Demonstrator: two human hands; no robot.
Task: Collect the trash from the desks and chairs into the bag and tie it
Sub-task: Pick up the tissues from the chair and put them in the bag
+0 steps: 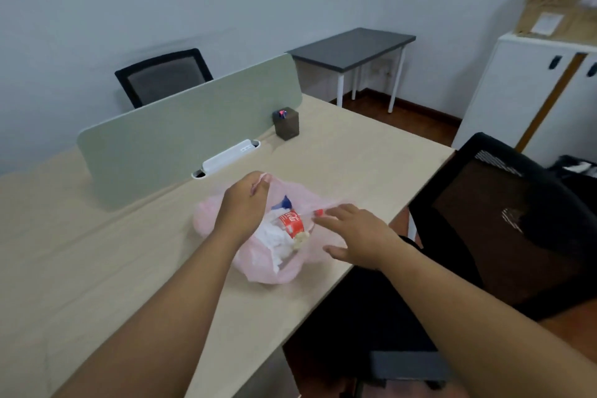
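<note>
We note the pink translucent bag lying on the pale wood desk, just below the centre of the frame, near the desk's right edge. Its mouth is open. Inside we see crumpled white tissue, a red-labelled bottle and a blue scrap.

The left hand reaches in from the lower left, forearm stretched over the desk. Its thumb and fingers pinch one bag handle at the upper rim and hold it raised.

The right hand comes in from the lower right, palm down. Its fingers are straight and spread, gripping nothing. The fingertips lie at the bag's right rim. They appear to touch the plastic, though motion blur leaves this uncertain.

Behind the bag stands a green divider panel, with a white power strip at its base. A small brown box sits at the panel's right end.

A black mesh chair is at the right, just beside the desk. A second chair stands behind the panel at the upper left. A dark table is at the upper centre and a white cabinet at the upper right.
</note>
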